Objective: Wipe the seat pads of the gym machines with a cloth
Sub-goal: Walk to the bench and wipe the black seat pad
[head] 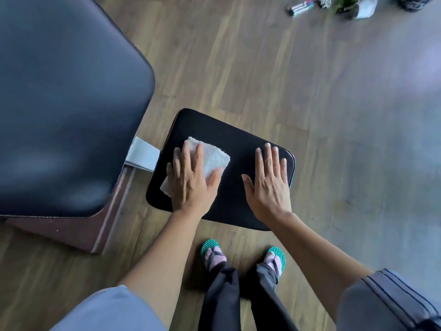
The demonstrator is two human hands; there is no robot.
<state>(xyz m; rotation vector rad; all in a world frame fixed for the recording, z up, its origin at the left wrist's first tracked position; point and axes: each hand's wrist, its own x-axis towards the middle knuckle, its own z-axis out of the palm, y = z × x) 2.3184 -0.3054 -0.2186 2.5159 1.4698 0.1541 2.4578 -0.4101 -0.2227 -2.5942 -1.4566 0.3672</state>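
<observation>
A small black seat pad (235, 146) sits low in the middle of the view. A folded white cloth (213, 157) lies on its left half. My left hand (191, 180) presses flat on the cloth with straight fingers and covers its lower part. Flat on the bare right half of the pad rests my right hand (268, 182), fingers spread, with nothing in it.
A large dark padded bench (59, 103) rises at the left, joined to the seat by a white metal bracket (143, 154). My feet in green sandals (210, 247) stand just below the seat. Markers (299, 7) and a potted plant (355, 5) lie on the wooden floor far right.
</observation>
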